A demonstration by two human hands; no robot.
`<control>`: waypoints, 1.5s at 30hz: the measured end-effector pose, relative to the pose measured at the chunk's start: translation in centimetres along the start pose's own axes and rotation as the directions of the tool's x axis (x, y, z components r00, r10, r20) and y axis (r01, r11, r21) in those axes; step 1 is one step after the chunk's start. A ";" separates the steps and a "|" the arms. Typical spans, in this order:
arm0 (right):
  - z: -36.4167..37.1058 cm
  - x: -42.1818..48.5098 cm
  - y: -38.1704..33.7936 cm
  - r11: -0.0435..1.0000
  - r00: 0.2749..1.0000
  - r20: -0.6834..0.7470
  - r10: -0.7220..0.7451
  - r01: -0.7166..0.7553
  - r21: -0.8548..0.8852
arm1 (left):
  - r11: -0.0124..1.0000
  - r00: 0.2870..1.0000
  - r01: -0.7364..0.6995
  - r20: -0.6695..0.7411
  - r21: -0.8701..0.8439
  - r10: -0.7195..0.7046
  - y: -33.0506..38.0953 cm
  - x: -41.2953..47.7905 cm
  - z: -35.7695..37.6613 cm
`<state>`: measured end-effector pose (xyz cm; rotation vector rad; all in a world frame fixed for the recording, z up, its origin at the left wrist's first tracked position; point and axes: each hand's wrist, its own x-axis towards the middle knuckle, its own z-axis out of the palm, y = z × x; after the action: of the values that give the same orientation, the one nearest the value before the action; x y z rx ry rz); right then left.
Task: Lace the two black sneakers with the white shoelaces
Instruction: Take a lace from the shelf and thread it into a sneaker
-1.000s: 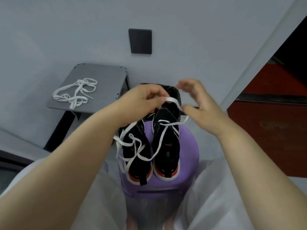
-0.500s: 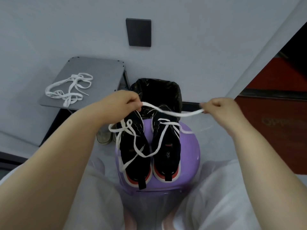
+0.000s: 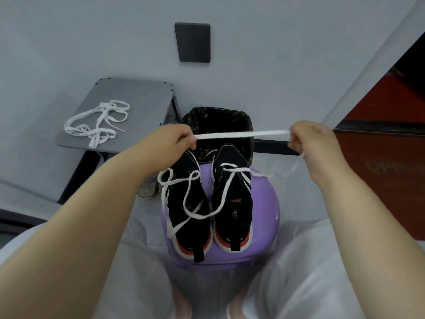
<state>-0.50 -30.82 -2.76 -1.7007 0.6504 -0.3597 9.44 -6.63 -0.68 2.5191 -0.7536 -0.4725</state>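
Observation:
Two black sneakers stand side by side on a purple stool, heels toward me: the left sneaker and the right sneaker. A white shoelace is stretched taut above their toes. My left hand pinches one part of it and my right hand pinches the other. The rest of that lace hangs in loose loops over the left sneaker and crosses the right one near its top eyelets. A second white shoelace lies tangled on a grey side table.
A bin with a black liner stands just behind the stool. A pair of light shoes sits on the floor under the grey table. A black plate hangs on the wall. A red panel is at the right.
My hands have moved apart and upward, pulling the lace from a slack curve into a straight, taut line. The loops over the left sneaker have shifted.

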 end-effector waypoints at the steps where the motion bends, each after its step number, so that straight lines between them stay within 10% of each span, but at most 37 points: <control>1: 0.0 -0.1 0.3 0.985 0.998 0.069 -0.011 0.023 -0.168 | 1.000 1.000 0.014 -0.016 0.004 -0.014 -0.2 0.1 0.0; 3: 1.1 -1.0 0.9 0.911 0.954 0.297 -0.030 0.148 -0.385 | 1.000 1.000 0.006 0.000 0.010 -0.006 0.3 0.0 0.4; 6: 3.9 -2.6 1.4 0.929 0.827 0.549 -0.120 0.289 -0.232 | 0.997 0.995 -0.074 0.070 0.019 0.072 2.5 -0.3 2.2; 11: 4.9 -2.7 1.5 0.936 0.728 0.684 -0.049 0.272 -0.223 | 0.994 0.985 -0.103 0.145 0.035 0.097 4.9 -0.2 4.5; 19: 2.3 -1.4 1.1 0.910 0.741 0.668 0.076 0.222 -0.350 | 0.994 0.992 -0.104 0.072 -0.040 0.107 5.1 -0.6 6.8; 28: 2.2 0.2 4.3 0.802 0.868 0.467 0.167 0.157 -0.577 | 0.928 1.000 -0.022 0.005 0.371 0.022 3.1 -0.4 9.0; 35: 4.8 0.0 5.5 0.910 0.921 0.383 0.075 0.094 -0.404 | 0.862 0.999 -0.040 -0.001 0.506 0.048 3.4 -0.4 10.1; 45: 4.5 0.3 5.5 0.914 0.895 0.424 0.137 0.051 -0.402 | 0.988 0.993 0.098 0.054 0.118 -0.105 3.6 0.3 7.9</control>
<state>1.04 -28.17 -9.14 -2.0677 0.4349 0.2208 4.66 -12.06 -5.41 2.6712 -0.6954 -0.5566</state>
